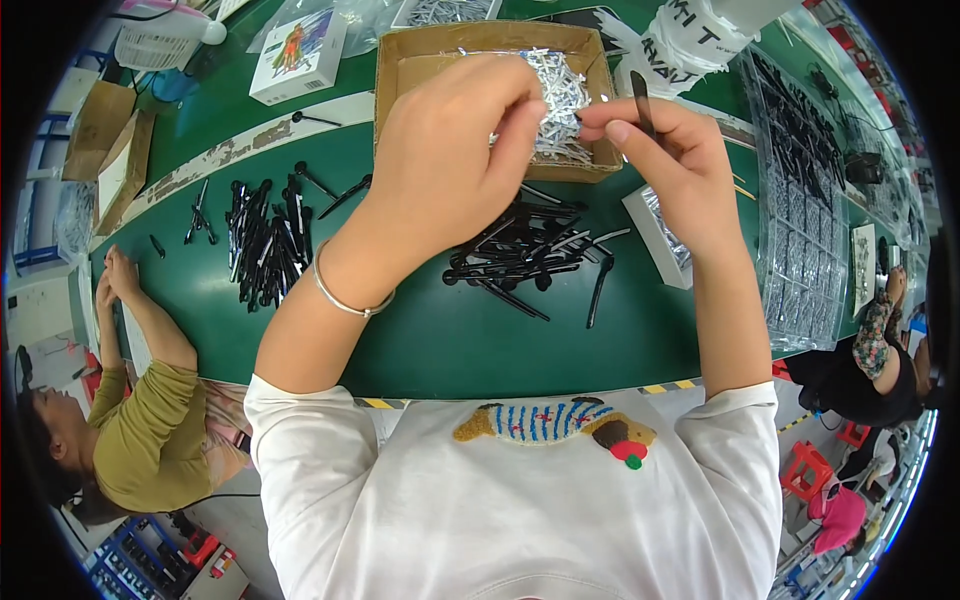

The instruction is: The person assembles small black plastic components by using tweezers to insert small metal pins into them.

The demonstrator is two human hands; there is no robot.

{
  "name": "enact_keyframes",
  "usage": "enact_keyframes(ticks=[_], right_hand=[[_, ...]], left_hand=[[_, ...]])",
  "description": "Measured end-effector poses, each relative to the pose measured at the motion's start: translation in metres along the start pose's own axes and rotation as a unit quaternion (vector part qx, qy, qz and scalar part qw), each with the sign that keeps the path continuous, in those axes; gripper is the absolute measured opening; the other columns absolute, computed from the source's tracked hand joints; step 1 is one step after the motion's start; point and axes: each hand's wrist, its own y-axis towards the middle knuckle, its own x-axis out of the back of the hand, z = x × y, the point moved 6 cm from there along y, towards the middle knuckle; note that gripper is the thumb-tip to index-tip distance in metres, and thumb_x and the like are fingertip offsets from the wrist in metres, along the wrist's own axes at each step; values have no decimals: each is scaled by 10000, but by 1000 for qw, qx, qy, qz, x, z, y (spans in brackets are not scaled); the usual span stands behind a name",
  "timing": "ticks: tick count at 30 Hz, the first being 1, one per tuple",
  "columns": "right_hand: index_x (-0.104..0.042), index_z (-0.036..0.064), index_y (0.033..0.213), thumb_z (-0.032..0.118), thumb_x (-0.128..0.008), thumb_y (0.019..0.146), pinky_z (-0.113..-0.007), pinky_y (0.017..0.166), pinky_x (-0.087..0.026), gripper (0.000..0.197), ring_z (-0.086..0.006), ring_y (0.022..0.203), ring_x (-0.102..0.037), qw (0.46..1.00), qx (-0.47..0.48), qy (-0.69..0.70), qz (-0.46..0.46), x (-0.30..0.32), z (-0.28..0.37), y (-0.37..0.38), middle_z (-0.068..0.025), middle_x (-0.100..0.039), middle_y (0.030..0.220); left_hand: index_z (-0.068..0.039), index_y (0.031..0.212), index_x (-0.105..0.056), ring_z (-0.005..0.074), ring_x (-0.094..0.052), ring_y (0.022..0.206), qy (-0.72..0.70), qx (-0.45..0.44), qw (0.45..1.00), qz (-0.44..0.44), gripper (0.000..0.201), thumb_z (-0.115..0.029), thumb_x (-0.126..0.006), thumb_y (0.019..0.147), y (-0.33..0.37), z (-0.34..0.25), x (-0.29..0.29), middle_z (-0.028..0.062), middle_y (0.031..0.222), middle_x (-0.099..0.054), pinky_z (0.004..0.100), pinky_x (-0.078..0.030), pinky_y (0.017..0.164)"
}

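Note:
Both my hands are raised over an open cardboard box (440, 40) of small white and silver pieces (562, 95). My left hand (460, 150) is closed in a pinch over the box's middle; what its fingertips hold is hidden. Across from it, my right hand (675, 165) is closed around a slim, flat black tool (641, 100) that sticks up between the fingers. A tiny dark bit shows at its thumb and fingertip. Below the box lies a loose heap of black sticks with rounded ends (525, 250), partly behind my left wrist.
Another bundle of black sticks (268, 240) lies left on the green table (420, 350). A small white box (660, 240) stands beside my right wrist. Clear compartment trays (800, 230) fill the right side. A printed white box (298, 60) stands behind. People sit at both sides.

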Motion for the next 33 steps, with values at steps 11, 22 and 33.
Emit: enact_keyframes(ticks=[11,22,33], right_hand=[[-659,-34,977,63,-576,866,-222,742,-462,169,-85,824,-599,1000,-29,2,-1,2,-6,-4,-58,-664,857],[-665,-24,962,63,-596,846,-209,744,-464,160,-91,791,-604,996,-82,13,-19,22,-4,-13,-48,-666,844],[-550,8,955,-13,-575,803,-263,565,-423,155,-193,685,-615,907,-183,-377,-36,71,-1,-64,-135,-653,875]], left_hand=[[23,842,-620,176,-605,614,-5,-46,999,-3,109,-66,-666,799,4,-9,-19,97,735,-634,246,-492,591],[9,822,-606,201,-570,544,-176,216,954,109,165,-151,-580,850,13,57,-30,113,633,-585,303,-438,538],[13,802,-658,337,-608,708,215,24,964,154,195,-166,-584,826,25,81,-28,179,746,-628,383,-483,653]])
